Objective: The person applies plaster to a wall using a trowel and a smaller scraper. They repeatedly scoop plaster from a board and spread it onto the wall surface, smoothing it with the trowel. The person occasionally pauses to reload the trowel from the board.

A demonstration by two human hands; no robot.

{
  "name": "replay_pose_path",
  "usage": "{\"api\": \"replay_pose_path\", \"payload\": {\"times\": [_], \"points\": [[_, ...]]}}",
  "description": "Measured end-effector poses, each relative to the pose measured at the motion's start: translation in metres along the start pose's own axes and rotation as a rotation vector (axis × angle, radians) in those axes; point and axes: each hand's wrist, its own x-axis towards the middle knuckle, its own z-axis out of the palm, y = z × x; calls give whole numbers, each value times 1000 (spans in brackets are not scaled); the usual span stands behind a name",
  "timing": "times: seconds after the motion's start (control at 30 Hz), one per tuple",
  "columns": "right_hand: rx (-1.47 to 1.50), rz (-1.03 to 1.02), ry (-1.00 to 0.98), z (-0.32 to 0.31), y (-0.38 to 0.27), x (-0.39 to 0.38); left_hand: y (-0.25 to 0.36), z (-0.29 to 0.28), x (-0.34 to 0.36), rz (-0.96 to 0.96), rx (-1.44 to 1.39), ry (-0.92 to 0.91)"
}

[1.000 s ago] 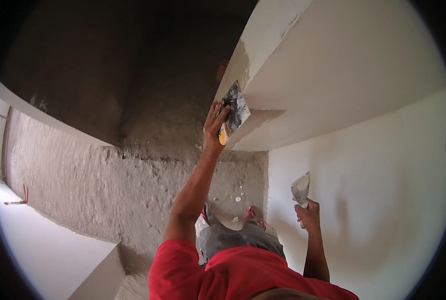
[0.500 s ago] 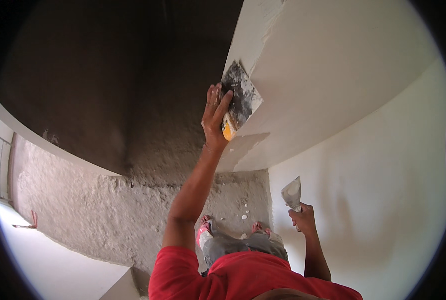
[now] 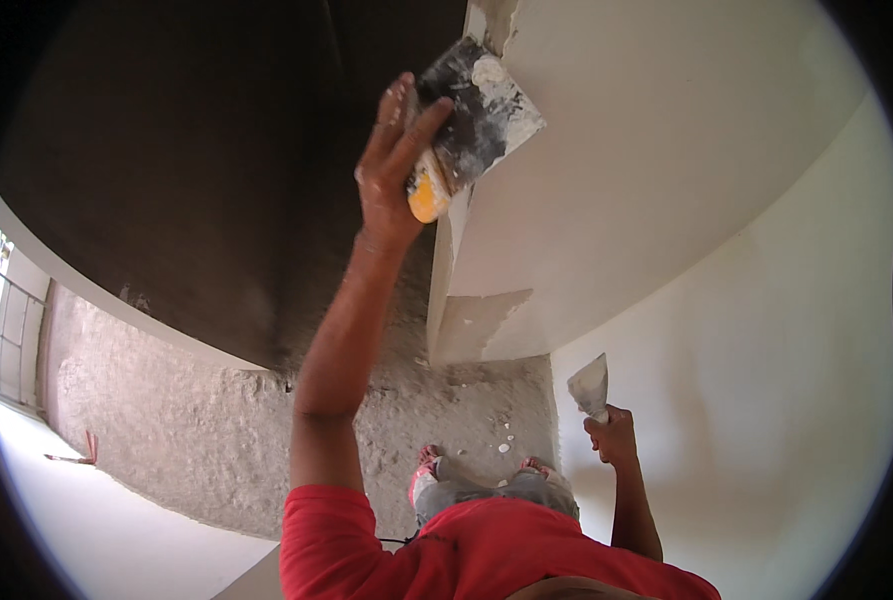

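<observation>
My left hand (image 3: 394, 165) is raised and closed round the yellow handle of a wide plastering blade (image 3: 466, 120), two fingers lying along its back. White paste is smeared over the dark blade, with a thick lump near its upper end. The blade lies across the edge of the white wall (image 3: 646, 140); whether it touches the surface I cannot tell. Lower down on the right, my right hand (image 3: 611, 435) grips a small putty knife (image 3: 590, 390), its blade upward and coated with pale paste. That knife is near another white wall (image 3: 726, 400).
A dark recess (image 3: 166, 180) opens left of the wall edge. Below lies a rough grey floor (image 3: 206, 430) with small white bits by my feet. A grey unpainted patch (image 3: 481, 320) shows low on the wall. At far left is a barred window (image 3: 6, 320).
My left hand has moved up and slightly left with the plastering blade, which looks larger in view. A paste lump now shows on it. The right hand has barely moved.
</observation>
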Motion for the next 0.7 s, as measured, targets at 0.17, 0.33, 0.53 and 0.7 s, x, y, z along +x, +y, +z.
{"api": "replay_pose_path", "payload": {"times": [0.17, 0.33, 0.53, 0.7], "points": [[-9, -111, -17, -11, 3, 5, 23, -66, 29, 194, 242, -210], [-60, -344, -110, -16, 1, 17, 112, -125, 17, 242, 345, -386], [-267, -698, -316, -28, -12, 45, 202, -132, -29, -315, -348, -478], [-158, -600, -638, -47, -30, 37, 232, -140, -134, -1005, -743, -187]]}}
